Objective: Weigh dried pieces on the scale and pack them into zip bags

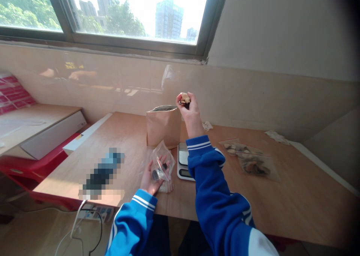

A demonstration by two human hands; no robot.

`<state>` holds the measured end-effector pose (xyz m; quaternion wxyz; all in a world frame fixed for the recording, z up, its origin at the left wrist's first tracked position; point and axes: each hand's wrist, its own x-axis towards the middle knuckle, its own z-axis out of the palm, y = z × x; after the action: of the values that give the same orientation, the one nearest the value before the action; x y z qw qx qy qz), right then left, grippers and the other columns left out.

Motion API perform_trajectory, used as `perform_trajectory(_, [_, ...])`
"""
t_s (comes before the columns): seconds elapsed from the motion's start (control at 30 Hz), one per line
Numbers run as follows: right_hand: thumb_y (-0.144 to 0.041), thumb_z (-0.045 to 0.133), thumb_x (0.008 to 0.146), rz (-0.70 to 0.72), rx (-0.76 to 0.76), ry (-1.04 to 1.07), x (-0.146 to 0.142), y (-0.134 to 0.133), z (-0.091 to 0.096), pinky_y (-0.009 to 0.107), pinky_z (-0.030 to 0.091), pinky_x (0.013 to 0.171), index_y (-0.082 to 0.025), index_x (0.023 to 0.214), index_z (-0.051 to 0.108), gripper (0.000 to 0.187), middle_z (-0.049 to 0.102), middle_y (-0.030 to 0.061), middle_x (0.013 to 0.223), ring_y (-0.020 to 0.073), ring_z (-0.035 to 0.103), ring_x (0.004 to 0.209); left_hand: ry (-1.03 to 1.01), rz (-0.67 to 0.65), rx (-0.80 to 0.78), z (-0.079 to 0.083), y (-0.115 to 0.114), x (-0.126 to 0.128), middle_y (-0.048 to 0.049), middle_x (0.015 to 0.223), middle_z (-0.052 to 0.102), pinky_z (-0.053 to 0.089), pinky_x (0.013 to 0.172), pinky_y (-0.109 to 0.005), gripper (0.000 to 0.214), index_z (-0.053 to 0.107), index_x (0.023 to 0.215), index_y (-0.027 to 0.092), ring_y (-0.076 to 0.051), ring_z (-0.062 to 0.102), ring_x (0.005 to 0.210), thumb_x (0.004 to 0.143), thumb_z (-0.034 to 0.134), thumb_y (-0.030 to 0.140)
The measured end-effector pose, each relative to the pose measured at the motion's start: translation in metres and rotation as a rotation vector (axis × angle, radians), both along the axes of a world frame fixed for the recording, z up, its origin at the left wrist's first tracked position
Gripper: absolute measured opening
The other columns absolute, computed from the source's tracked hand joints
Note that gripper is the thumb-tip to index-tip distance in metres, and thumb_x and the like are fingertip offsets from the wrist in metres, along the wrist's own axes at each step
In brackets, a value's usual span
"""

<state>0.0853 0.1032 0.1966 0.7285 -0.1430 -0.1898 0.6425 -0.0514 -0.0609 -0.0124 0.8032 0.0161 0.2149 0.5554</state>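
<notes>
My right hand (189, 108) is raised beside the top of a standing brown paper bag (163, 128), fingers curled round a handful of dried pale slices (185, 98) with dark edges. Their exact kind is unclear. Lower down, my left hand (150, 177) holds a clear zip bag (164, 151) with a few dark pieces (159, 172) inside; its fingers show through the plastic. Under that bag lies a stack of flat zip bags (166, 187). A white kitchen scale (183, 154) sits between the hands, partly hidden by my right sleeve.
Two zip bags of dried slices (254, 165) lie at the right on the wooden table (298, 196). Crumpled white paper (277, 137) is near the wall. A blurred-out object (102, 173) lies at the left, with cables (73, 222) below the table edge. A red stool (22, 173) stands left.
</notes>
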Motion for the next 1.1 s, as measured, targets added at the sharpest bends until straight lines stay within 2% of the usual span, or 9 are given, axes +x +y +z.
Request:
perform_trajectory(0.1, [-0.012, 0.063, 0.076, -0.21, 0.122, -0.184, -0.019, 0.003, 0.002, 0.021, 0.054, 0.07, -0.022, 0.082, 0.053, 0.015, 0.055, -0.006, 0.078, 0.0075, 0.056, 0.069, -0.005, 0.002, 0.004, -0.001, 0.001, 0.0, -0.0094, 0.132, 0.06, 0.054, 0.082, -0.036, 0.054, 0.03, 0.149, 0.022, -0.023, 0.066, 0.103, 0.097, 0.037, 0.033])
perform_trajectory(0.2, [-0.015, 0.063, 0.076, -0.604, 0.45, -0.721, -0.031, 0.005, -0.003, 0.027, 0.051, 0.085, -0.023, 0.092, 0.056, 0.019, 0.056, -0.0005, 0.095, 0.012, 0.057, 0.088, 0.015, 0.013, 0.005, 0.001, 0.0, 0.001, -0.01, 0.134, 0.058, 0.053, 0.082, -0.035, 0.052, 0.032, 0.148, 0.022, -0.023, 0.066, 0.102, 0.097, 0.036, 0.032])
perform_trajectory(0.23, [-0.016, 0.061, 0.078, -0.684, 0.565, -0.916, -0.033, 0.006, -0.007, 0.029, 0.05, 0.089, -0.022, 0.093, 0.056, 0.017, 0.055, 0.0017, 0.099, 0.014, 0.056, 0.093, 0.028, 0.016, 0.007, 0.002, -0.001, 0.001, -0.0102, 0.136, 0.057, 0.053, 0.083, -0.036, 0.052, 0.033, 0.148, 0.022, -0.023, 0.066, 0.103, 0.097, 0.037, 0.032])
perform_trajectory(0.3, [-0.016, 0.056, 0.081, -0.714, 0.735, -1.197, -0.034, 0.008, -0.018, 0.032, 0.047, 0.092, -0.021, 0.093, 0.056, 0.013, 0.055, 0.0043, 0.101, 0.0162, 0.055, 0.097, 0.059, 0.018, 0.012, 0.004, -0.002, 0.001, -0.01, 0.139, 0.054, 0.052, 0.084, -0.035, 0.051, 0.035, 0.147, 0.021, -0.023, 0.065, 0.104, 0.097, 0.037, 0.032])
perform_trajectory(0.4, [-0.014, 0.052, 0.083, -0.65, 0.875, -1.402, -0.032, 0.009, -0.033, 0.03, 0.047, 0.09, -0.021, 0.094, 0.055, 0.013, 0.055, 0.005, 0.101, 0.0166, 0.055, 0.096, 0.084, 0.022, 0.019, 0.004, -0.003, 0.001, -0.0099, 0.142, 0.051, 0.051, 0.086, -0.034, 0.05, 0.038, 0.145, 0.019, -0.023, 0.064, 0.104, 0.097, 0.037, 0.032])
perform_trajectory(0.5, [-0.013, 0.052, 0.084, -0.612, 0.908, -1.47, -0.031, 0.007, -0.039, 0.03, 0.047, 0.088, -0.022, 0.094, 0.054, 0.014, 0.055, 0.0049, 0.1, 0.017, 0.055, 0.095, 0.065, 0.017, 0.028, 0.002, -0.002, 0.001, -0.0099, 0.141, 0.053, 0.051, 0.086, -0.034, 0.051, 0.036, 0.146, 0.018, -0.022, 0.064, 0.104, 0.097, 0.038, 0.032])
perform_trajectory(0.67, [-0.015, 0.052, 0.083, -0.593, 0.915, -1.531, -0.03, 0.002, -0.038, 0.03, 0.048, 0.085, -0.021, 0.092, 0.054, 0.012, 0.055, 0.0049, 0.098, 0.0174, 0.056, 0.09, 0.038, 0.017, 0.024, 0.001, -0.002, 0.0, -0.0098, 0.132, 0.06, 0.052, 0.083, -0.035, 0.051, 0.034, 0.147, 0.019, -0.023, 0.066, 0.1, 0.097, 0.037, 0.031])
perform_trajectory(0.87, [-0.023, 0.053, 0.086, -0.596, 0.871, -1.588, -0.03, -0.005, -0.04, 0.03, 0.049, 0.081, -0.023, 0.092, 0.054, 0.007, 0.056, 0.0039, 0.098, 0.0177, 0.056, 0.087, 0.024, 0.009, 0.022, 0.003, -0.002, -0.001, -0.0097, 0.128, 0.063, 0.052, 0.083, -0.036, 0.051, 0.034, 0.147, 0.019, -0.023, 0.067, 0.099, 0.098, 0.035, 0.032])
perform_trajectory(1.1, [-0.033, 0.052, 0.087, -0.615, 0.83, -1.423, -0.031, -0.01, -0.042, 0.032, 0.047, 0.083, -0.023, 0.091, 0.052, 0.01, 0.057, 0.0044, 0.096, 0.0186, 0.057, 0.088, 0.016, 0.01, 0.042, -0.003, 0.0, -0.001, -0.0105, 0.131, 0.061, 0.052, 0.085, -0.036, 0.053, 0.034, 0.148, 0.019, -0.022, 0.067, 0.098, 0.096, 0.038, 0.032])
